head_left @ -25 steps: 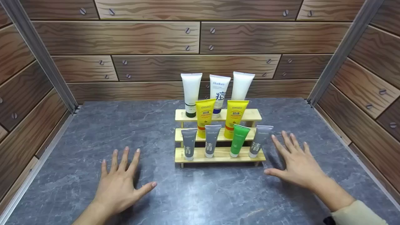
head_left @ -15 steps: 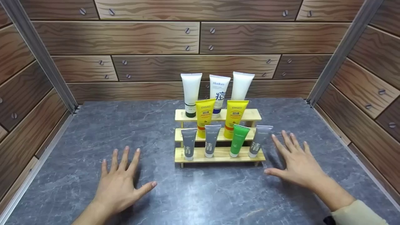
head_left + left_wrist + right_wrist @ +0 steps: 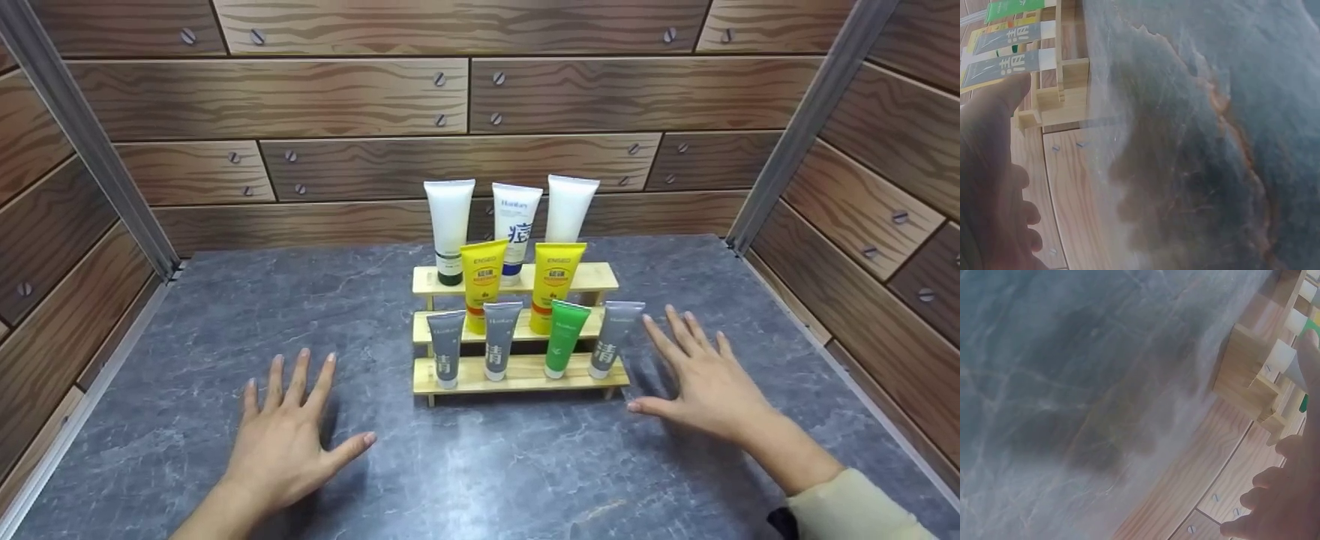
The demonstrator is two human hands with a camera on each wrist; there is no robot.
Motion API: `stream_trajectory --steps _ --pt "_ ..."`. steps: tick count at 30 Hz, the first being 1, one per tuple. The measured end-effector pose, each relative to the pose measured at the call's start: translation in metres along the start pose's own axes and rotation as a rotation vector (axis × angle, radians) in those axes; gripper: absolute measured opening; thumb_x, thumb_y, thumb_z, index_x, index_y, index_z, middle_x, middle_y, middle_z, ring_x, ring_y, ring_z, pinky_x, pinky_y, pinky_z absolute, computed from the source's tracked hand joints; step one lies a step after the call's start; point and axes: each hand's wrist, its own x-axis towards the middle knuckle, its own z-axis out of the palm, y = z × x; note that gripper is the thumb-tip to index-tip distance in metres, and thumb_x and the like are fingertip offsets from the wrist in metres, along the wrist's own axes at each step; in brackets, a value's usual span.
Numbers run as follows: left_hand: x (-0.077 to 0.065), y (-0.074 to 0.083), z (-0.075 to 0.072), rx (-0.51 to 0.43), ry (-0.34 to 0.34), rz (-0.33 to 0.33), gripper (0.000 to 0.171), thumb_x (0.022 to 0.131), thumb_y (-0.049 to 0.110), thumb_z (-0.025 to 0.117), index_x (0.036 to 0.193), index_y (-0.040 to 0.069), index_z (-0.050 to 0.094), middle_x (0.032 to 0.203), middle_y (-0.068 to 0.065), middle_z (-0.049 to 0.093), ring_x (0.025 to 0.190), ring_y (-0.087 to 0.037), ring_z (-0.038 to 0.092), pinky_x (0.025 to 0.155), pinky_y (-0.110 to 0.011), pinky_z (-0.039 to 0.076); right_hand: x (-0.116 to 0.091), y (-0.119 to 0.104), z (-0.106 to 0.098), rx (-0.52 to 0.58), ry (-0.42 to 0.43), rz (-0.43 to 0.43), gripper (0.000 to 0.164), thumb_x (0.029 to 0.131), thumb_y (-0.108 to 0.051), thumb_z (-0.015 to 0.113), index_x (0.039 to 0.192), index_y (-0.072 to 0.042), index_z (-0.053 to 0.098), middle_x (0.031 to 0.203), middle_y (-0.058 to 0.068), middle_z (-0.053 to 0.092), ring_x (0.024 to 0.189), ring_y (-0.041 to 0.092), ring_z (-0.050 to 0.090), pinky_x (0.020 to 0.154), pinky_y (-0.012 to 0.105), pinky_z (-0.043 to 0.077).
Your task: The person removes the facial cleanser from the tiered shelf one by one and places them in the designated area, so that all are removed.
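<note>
A three-step wooden rack bears squeeze tubes standing on their caps. Three white tubes, one a white tube with blue lettering, occupy the top step. Two yellow tubes stand on the middle step. Along the bottom step are three grey tubes and a green tube. My left hand, fingers spread and holding nothing, is over the tabletop left of the rack. Just right of the rack is my right hand, also spread and holding nothing, nearest the rightmost grey tube.
Wood-patterned panels enclose the back and both sides of the grey marbled tabletop. Metal corner posts rise at the back left and back right. In the left wrist view, the rack's end shows beyond the thumb.
The head view has shifted slightly, so the rack and the panels appear a little further left and lower. Both hands stay spread in about the same places.
</note>
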Motion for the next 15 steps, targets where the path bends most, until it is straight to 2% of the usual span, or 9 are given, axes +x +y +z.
stream_trajectory --steps 8,12,15 --pt "0.009 0.002 -0.010 -0.027 0.046 0.036 0.117 0.086 0.094 0.046 0.170 0.013 0.026 0.172 -0.026 0.021 0.155 -0.056 0.014 0.119 -0.078 0.011 0.012 0.002 0.001 0.127 0.012 -0.055 0.123 0.078 -0.071 0.083 0.166 -0.004 0.030 0.175 0.020 0.009 0.157 0.050 0.013 0.120 0.074 0.010" --pt "0.013 0.003 -0.013 -0.041 0.026 0.028 0.119 0.086 0.095 0.043 0.170 0.014 0.023 0.173 -0.024 0.016 0.156 -0.055 0.010 0.120 -0.076 0.007 0.018 0.005 0.006 0.189 -0.005 -0.066 0.119 0.078 -0.064 0.085 0.164 0.001 0.033 0.174 0.022 0.014 0.158 0.048 0.016 0.123 0.068 0.012" --pt "0.014 0.003 -0.015 -0.052 0.016 0.020 0.120 0.086 0.096 0.041 0.171 0.015 0.021 0.174 -0.024 0.014 0.157 -0.054 0.007 0.121 -0.075 0.005 0.021 0.005 0.009 0.213 -0.006 -0.081 0.113 0.081 -0.061 0.084 0.161 0.003 0.036 0.171 0.025 0.021 0.155 0.050 0.023 0.122 0.068 0.017"
